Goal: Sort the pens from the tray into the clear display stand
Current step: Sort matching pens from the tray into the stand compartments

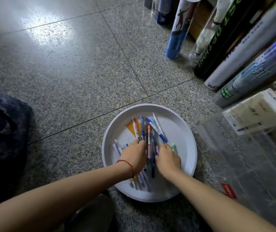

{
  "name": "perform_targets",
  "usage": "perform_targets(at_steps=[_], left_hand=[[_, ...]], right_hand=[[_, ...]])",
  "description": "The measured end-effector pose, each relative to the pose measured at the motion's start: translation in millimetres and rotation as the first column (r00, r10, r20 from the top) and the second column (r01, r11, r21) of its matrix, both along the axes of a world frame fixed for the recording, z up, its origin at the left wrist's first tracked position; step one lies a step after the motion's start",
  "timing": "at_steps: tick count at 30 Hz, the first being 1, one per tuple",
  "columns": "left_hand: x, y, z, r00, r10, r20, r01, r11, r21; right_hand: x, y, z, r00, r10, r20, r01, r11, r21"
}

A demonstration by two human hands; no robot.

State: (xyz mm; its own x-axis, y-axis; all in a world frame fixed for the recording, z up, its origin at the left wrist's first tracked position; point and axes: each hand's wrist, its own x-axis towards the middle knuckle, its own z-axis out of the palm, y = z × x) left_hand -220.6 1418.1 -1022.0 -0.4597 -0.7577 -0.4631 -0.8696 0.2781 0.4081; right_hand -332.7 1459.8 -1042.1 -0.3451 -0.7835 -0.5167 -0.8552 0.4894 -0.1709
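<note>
**Hands at the pen heap.** The pens (149, 136) lay loosely heaped and crossing in the round white tray (175, 131), which sat on the speckled floor (83, 81). The left hand (133, 155) and right hand (168, 159) rested on the heap from either side, fingers bent down among the barrels. Whether either had closed round a pen could not be told. The pens were judged light, stiff and smooth, hence liable to roll, so a pinch at mid-barrel appeared best. The tray's raised rim would check strays. The clear display stand (244, 156) stood just right of the tray. Its hard, scarcely visible edges and the leaning tubes (177, 30) beyond crowded that side, so freer room lay ahead and leftward.
</note>
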Motion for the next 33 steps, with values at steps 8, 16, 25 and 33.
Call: perform_targets(at_steps=[8,16,25,33], left_hand=[[-17.8,-8.5,-2.2,0.961,0.262,-0.084,-0.249,0.958,0.14],[-15.4,-44.3,-4.8,0.433,0.881,-0.188,-0.645,0.449,0.619],[15.1,-51.8,-16.3,0.444,0.887,-0.126,-0.668,0.422,0.613],[13.9,-54.8,-10.3,0.435,0.887,-0.155,-0.717,0.445,0.536]], right_hand=[[-10.9,-11.6,14.4,0.955,-0.185,0.233,0.189,0.982,0.007],[13.2,-22.8,20.2,0.844,-0.026,0.536,0.137,0.976,-0.169],[35.5,-53.8,-3.5,0.988,-0.127,0.09,0.134,0.988,-0.072],[25.4,-58.1,12.2,0.985,-0.07,0.155,0.07,0.998,0.009]])
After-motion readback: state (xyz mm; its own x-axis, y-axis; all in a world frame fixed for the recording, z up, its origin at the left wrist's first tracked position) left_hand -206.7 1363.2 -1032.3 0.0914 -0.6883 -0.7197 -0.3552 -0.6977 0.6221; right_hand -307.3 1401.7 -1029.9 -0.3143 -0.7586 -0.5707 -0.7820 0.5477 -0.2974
